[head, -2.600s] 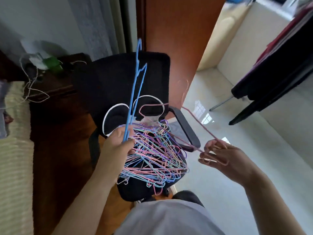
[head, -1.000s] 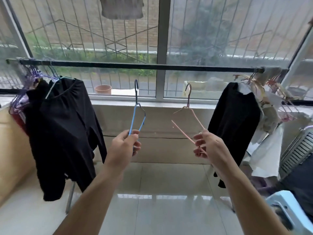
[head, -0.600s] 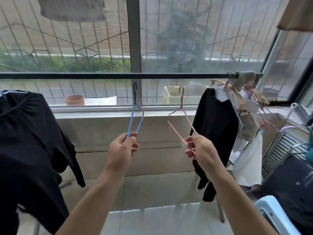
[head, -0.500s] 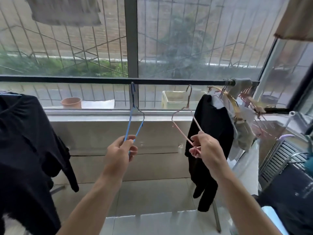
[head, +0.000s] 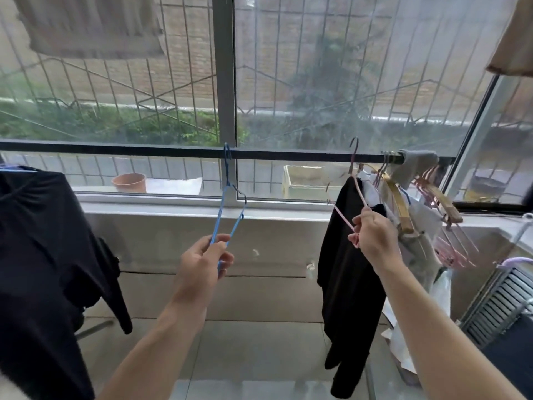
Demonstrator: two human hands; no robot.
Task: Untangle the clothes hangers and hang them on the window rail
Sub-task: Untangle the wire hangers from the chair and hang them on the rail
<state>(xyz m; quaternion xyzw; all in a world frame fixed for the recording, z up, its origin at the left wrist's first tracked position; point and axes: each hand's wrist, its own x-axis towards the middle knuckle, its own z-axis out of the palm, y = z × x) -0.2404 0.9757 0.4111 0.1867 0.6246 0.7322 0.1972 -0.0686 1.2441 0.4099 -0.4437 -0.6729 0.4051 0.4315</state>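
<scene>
Left hand pinches the blue hanger, right hand the pink hanger, hooks at the window rail; thin wire, likely light and springy, best held at the lower bar.

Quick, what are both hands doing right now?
Left hand: closed, holding the blue hanger.
Right hand: closed, holding the pink hanger.

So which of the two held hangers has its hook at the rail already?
The blue hanger in the left hand: its hook sits at the rail. The pink hanger in the right hand has its hook up above the rail.
</scene>
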